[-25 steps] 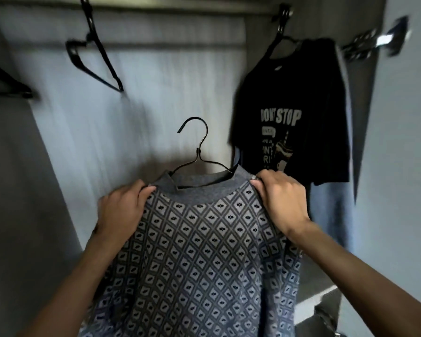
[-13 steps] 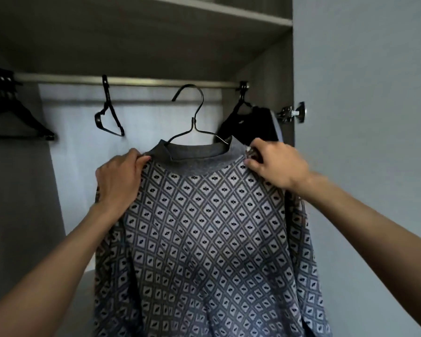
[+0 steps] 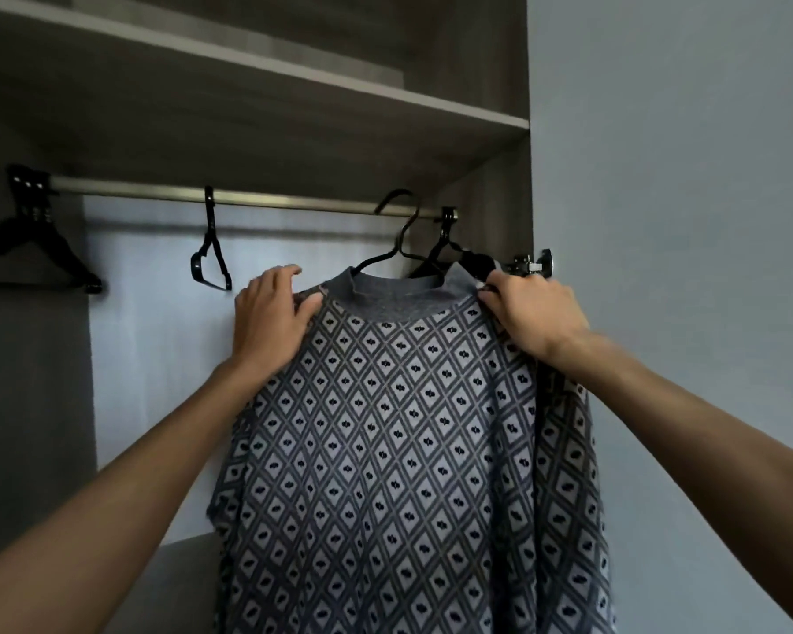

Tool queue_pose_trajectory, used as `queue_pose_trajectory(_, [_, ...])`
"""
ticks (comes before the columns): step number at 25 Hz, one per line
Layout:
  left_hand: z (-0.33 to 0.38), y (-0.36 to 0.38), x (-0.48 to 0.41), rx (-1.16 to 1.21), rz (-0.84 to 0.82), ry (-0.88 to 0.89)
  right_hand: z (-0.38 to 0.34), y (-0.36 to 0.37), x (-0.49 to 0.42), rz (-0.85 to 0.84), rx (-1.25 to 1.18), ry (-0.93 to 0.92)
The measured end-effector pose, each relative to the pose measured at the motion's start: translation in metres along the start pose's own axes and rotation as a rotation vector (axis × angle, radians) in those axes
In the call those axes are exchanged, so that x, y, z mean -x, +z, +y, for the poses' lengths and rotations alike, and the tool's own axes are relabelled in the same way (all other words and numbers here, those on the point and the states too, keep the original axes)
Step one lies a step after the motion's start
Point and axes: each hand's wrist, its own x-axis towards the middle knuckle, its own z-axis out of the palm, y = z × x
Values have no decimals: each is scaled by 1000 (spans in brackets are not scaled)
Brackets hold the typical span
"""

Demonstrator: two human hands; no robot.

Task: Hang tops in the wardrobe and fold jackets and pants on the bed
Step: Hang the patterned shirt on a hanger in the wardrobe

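Observation:
A grey diamond-patterned sweater (image 3: 413,450) hangs on a thin black wire hanger (image 3: 401,240) inside the wardrobe. The hanger's hook sits at the metal rail (image 3: 294,201), right at its level; whether it rests on the rail I cannot tell. My left hand (image 3: 271,322) holds the sweater's left shoulder, thumb on the front. My right hand (image 3: 529,313) grips the right shoulder with curled fingers. A black top (image 3: 474,263) on its own hanger peeks out behind the sweater at the rail's right end.
An empty black hanger (image 3: 209,263) hangs mid-rail, and several more hangers (image 3: 33,253) cluster at the rail's left end. A shelf (image 3: 248,61) runs above. The wardrobe's side panel with a metal hinge (image 3: 532,265) stands close on the right.
Both hands have lifted the sweater and its hanger upward and to the right, bringing the hook from below the rail to rail level. The view has tilted up.

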Motion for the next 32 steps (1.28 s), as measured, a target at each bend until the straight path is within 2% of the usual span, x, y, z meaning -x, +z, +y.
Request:
queue_pose_trajectory(6, [11, 32, -37, 332, -267, -60, -10, 2, -69, -17, 148, 71])
queue_pose_trajectory(10, [6, 70, -63, 484, -396, -28, -15, 19, -116, -33, 181, 167])
queue_pose_trajectory(15, [-20, 137, -101, 570, -477, 32, -14, 67, -179, -65, 186, 265])
queue_pose_trajectory(23, [-57, 234, -142, 656, -579, 40, -16, 144, -231, -125, 276, 352])
queue_pose_trajectory(32, [-53, 287, -161, 744, -599, 69, 4, 168, -260, -116, 388, 416])
